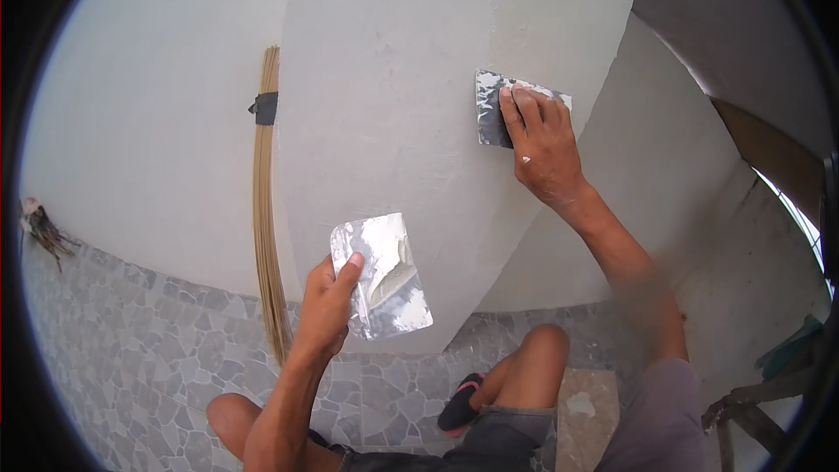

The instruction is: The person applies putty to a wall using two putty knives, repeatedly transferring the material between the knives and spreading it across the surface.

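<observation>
My left hand (330, 301) grips a flat metal plate (398, 297) by its left edge, thumb on top. The plate is smeared with white paste, with a thicker lump near its middle. Higher up and to the right, my right hand (546, 144) holds a metal scraper (491, 114) against the pale wall (393, 105), fingers pressed on its back. White paste speckles this scraper, and a small white spot sits on the back of my right hand.
A bundle of thin sticks (266, 201) bound with black tape leans on the wall at left. Stone-patterned tiles (157, 341) cover the floor. A beige block (585, 411) stands by my knee, and dark wooden pieces (756, 402) are at lower right.
</observation>
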Available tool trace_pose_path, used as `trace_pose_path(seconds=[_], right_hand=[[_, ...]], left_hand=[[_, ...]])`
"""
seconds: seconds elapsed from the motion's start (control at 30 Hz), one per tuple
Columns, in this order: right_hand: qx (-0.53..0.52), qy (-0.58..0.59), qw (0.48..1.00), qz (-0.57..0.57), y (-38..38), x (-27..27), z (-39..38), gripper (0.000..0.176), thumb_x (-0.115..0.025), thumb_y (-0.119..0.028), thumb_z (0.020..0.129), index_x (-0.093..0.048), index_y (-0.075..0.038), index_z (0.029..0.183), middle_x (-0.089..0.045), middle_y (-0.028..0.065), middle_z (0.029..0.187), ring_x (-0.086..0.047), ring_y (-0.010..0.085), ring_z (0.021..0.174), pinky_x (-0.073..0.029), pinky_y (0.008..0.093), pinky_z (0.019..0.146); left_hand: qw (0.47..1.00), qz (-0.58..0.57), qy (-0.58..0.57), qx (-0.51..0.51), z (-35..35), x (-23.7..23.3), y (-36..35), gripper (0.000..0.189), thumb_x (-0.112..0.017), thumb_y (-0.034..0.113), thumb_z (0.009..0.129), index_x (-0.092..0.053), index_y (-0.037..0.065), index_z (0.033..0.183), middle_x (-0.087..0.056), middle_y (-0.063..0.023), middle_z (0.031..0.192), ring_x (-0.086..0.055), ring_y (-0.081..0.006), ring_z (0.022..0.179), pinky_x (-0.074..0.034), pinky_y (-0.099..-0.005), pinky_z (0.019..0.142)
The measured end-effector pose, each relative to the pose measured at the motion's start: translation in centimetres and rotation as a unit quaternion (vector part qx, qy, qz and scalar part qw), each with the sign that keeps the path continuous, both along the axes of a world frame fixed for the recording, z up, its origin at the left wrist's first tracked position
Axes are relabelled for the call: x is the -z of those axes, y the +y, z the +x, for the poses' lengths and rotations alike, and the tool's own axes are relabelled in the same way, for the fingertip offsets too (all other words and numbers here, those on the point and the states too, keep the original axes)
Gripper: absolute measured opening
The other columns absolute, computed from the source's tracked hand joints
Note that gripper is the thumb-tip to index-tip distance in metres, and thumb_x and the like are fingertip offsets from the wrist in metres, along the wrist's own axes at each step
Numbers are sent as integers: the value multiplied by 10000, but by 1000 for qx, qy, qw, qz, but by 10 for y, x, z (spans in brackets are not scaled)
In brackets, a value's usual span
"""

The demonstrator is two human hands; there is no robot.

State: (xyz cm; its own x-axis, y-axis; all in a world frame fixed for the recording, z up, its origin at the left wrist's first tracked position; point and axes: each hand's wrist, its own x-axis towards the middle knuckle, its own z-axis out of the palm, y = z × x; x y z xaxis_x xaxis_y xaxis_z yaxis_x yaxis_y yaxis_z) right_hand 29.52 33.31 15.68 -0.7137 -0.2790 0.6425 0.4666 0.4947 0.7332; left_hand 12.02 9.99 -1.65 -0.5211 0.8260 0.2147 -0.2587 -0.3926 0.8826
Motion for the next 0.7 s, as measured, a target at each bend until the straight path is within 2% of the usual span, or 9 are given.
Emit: trace_pose_path(seconds=[0.07, 0.17, 0.27, 0.37, 0.47, 0.5, 0.6, 0.7], right_hand=[[5, -38, 999, -14, -6, 22, 9, 487, -603, 47, 806, -556, 70, 1291, -570, 171, 1211, -535, 306, 1145, -433, 464, 974], [-31, -71, 996, -52, -17, 16, 20, 456, -594, 41, 821, -563, 65, 1276, -579, 165, 1200, -559, 299, 1118, -453, 449, 955], [-41, 38, 998, 12, -26, -54, 15, 440, -579, 66, 817, -574, 63, 1257, -586, 161, 1180, -582, 297, 1062, -475, 416, 921], [-16, 141, 985, 103, 3, -130, 5, 443, -602, 32, 777, -584, 64, 1218, -587, 160, 1127, -593, 304, 969, -502, 410, 798], [52, 198, 979, -2, 20, -159, -6, 473, -612, 15, 812, -545, 46, 1280, -575, 153, 1159, -581, 331, 1055, -501, 438, 906], [92, 197, 976, -21, 17, -152, -10, 457, -599, -11, 814, -551, 63, 1262, -565, 167, 1140, -567, 341, 1067, -498, 442, 905], [41, 138, 985, 91, 13, -99, -22, 439, -601, -3, 778, -580, 85, 1208, -584, 175, 1114, -568, 318, 1026, -493, 408, 810], [18, 31, 994, 106, 5, -31, -17, 448, -598, -14, 804, -569, 93, 1238, -578, 172, 1146, -556, 314, 1075, -480, 421, 871]], left_hand=[[1000, -4, -2, -1, 1, -1, -1, 415, -527, 244, 1017, -525, -102, 1246, -646, -122, 1070, -647, -136, 881, -537, -287, 779], [1000, -9, -6, 1, 0, -2, -1, 412, -530, 239, 1016, -522, -102, 1249, -644, -122, 1076, -648, -137, 881, -537, -288, 779], [1000, -5, -5, 10, 0, 3, 1, 410, -524, 233, 1021, -520, -103, 1256, -642, -123, 1091, -643, -138, 903, -532, -288, 796], [1000, -4, -6, 19, -1, 1, 1, 408, -510, 227, 1031, -517, -103, 1271, -640, -125, 1113, -634, -139, 946, -522, -288, 831], [1000, -4, -8, 16, -3, 4, 3, 404, -516, 227, 1027, -519, -98, 1267, -642, -124, 1107, -643, -141, 930, -530, -288, 818], [1000, -1, -4, 16, -3, 4, 3, 401, -520, 229, 1024, -519, -93, 1265, -643, -123, 1101, -649, -142, 917, -538, -290, 808], [1000, 3, -3, 11, -2, 3, 1, 402, -527, 233, 1020, -519, -89, 1263, -644, -123, 1093, -654, -142, 899, -545, -292, 795], [1000, 4, -5, 14, -1, 4, 1, 407, -519, 231, 1026, -521, -98, 1267, -643, -122, 1105, -642, -139, 920, -532, -289, 810]])
